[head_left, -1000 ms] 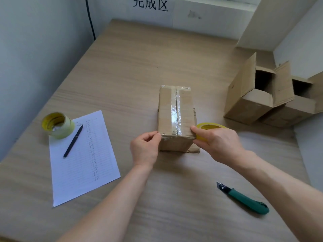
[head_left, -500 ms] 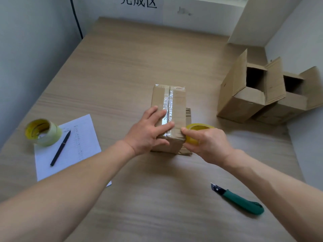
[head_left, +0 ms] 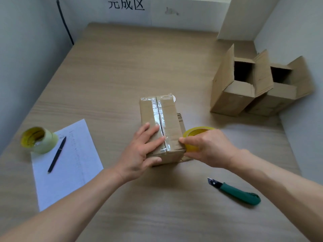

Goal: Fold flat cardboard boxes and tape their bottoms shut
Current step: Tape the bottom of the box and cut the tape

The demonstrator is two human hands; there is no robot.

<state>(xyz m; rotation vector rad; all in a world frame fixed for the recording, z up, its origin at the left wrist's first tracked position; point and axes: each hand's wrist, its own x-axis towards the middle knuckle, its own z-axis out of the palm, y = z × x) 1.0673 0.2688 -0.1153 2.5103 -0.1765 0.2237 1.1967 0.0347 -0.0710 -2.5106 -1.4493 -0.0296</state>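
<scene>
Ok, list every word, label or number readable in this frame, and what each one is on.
"完成区": black characters on the white wall sign behind the table.
Paper sheet: faint lined writing, too small to read.
Taped box: dark print on its right side, too blurred to read.
Tape rolls, knife, pen: no readable text.

The taped brown cardboard box [head_left: 166,123] stands mid-table, white paper sheet [head_left: 70,165] left, green-handled utility knife [head_left: 239,193] nearer right, two open cardboard boxes [head_left: 258,88] far right.
</scene>
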